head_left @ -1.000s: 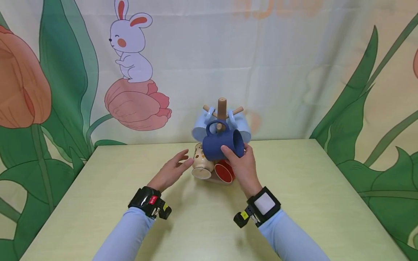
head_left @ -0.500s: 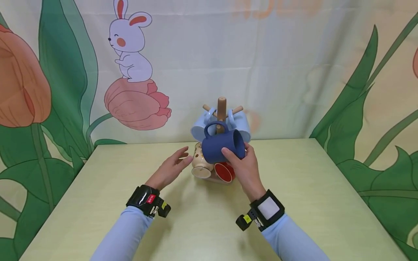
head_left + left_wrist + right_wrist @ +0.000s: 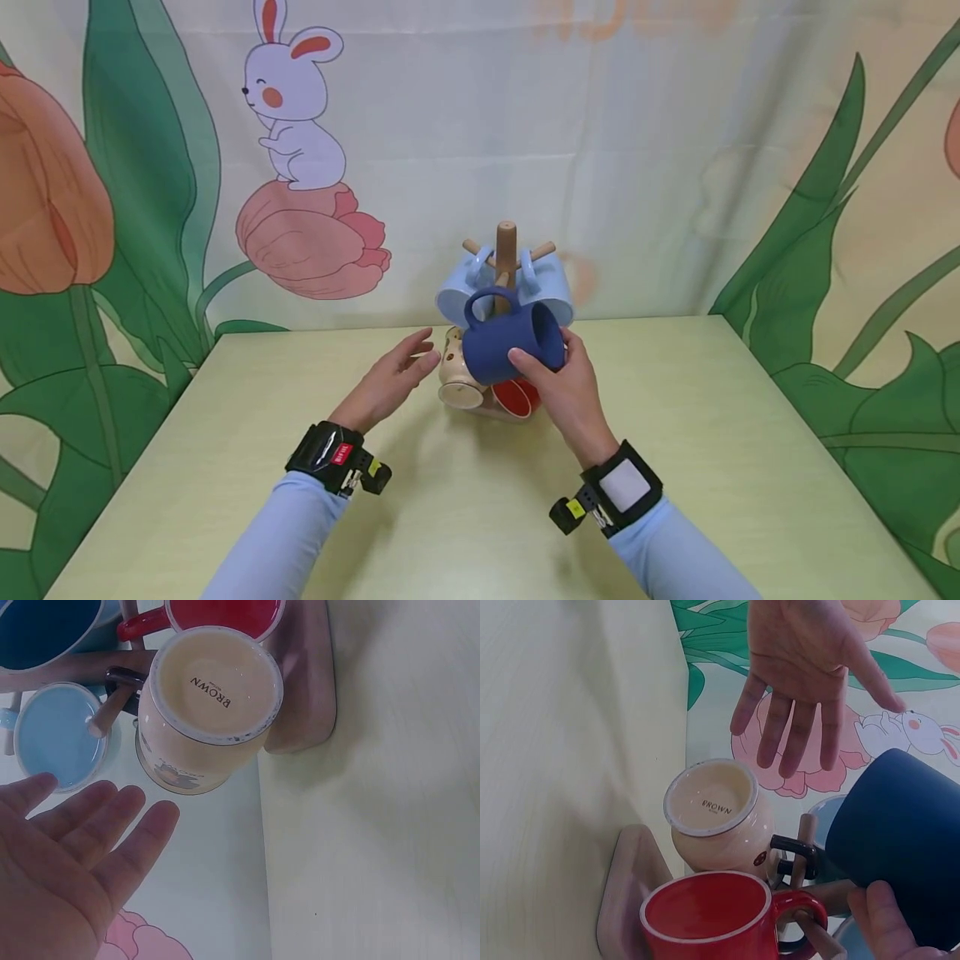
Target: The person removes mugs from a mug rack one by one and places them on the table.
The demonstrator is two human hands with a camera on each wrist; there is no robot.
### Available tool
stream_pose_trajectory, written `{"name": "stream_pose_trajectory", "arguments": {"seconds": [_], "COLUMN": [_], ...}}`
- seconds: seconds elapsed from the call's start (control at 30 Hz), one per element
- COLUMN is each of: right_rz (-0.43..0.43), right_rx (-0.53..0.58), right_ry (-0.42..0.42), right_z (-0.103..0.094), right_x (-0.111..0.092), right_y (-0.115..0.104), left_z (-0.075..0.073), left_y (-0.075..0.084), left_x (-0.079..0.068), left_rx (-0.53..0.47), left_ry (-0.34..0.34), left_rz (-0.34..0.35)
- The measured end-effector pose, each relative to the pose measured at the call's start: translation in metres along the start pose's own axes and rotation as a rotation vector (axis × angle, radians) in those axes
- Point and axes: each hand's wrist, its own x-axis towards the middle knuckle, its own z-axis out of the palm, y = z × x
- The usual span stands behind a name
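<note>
My right hand (image 3: 566,387) grips a dark blue mug (image 3: 498,346) by its rim end, thumb on the near side. The mug lies sideways in front of the wooden mug rack (image 3: 507,237), its handle upward and its mouth to the right. My left hand (image 3: 390,377) hangs with fingers extended, just left of a cream mug (image 3: 460,392), holding nothing. In the left wrist view the fingers stop short of the cream mug (image 3: 217,690), whose base reads "BROWN". Beside it a red mug (image 3: 712,915) hangs low on the rack.
Two light blue mugs (image 3: 551,292) hang from the rack's upper pegs, behind the dark blue one. The rack's base (image 3: 622,900) stands on a pale wooden table (image 3: 480,517) near its back edge. A printed curtain (image 3: 645,167) rises right behind.
My right hand has moved slightly down and toward me with the dark blue mug. Its handle now sits lower against the rack's front peg. The left hand has shifted slightly left.
</note>
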Motion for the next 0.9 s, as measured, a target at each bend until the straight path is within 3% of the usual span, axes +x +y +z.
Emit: {"name": "stream_pose_trajectory", "arguments": {"seconds": [0.9], "right_rz": [-0.095], "right_rx": [-0.275], "right_ry": [-0.114], "right_z": [-0.0058], "right_x": [-0.0077], "right_y": [0.0029], "left_z": [-0.0025], "left_y": [0.0042], "left_x": [-0.0082], "left_rx": [-0.006], "left_ry": [-0.027], "left_rz": [0.03]}}
